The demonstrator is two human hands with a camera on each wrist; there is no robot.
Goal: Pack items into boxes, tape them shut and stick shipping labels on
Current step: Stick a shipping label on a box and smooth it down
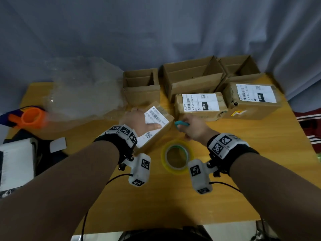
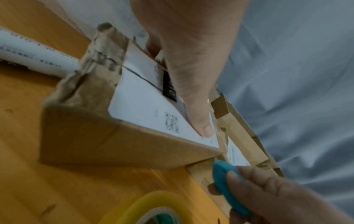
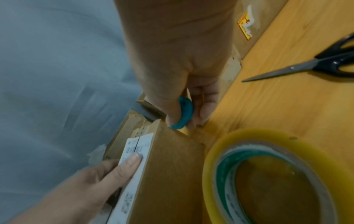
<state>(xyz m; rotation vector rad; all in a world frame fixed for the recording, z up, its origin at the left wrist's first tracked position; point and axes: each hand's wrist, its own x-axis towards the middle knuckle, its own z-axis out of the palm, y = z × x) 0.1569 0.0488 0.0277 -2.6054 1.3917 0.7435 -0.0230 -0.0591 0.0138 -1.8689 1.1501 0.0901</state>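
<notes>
A small cardboard box [image 1: 160, 132] with a white shipping label [image 1: 156, 117] sits mid-table. My left hand [image 1: 139, 119] lies flat on its top, the thumb [image 2: 199, 118] pressing the label [image 2: 145, 106]. My right hand [image 1: 192, 127] pinches a small teal cutter [image 1: 181, 124] between thumb and fingers, just right of the box's far corner [image 3: 159, 122]. The cutter [image 3: 184, 112] shows in both wrist views [image 2: 228, 186]. A roll of yellowish clear tape [image 1: 177, 159] lies flat in front of the box.
Two labelled, taped boxes [image 1: 199, 105] [image 1: 251, 100] stand right of the small box, with three open empty cartons [image 1: 140, 87] behind. Bubble wrap [image 1: 83, 91] and an orange tape dispenser [image 1: 29, 119] lie left. Black scissors [image 3: 310, 65] lie on the table at right.
</notes>
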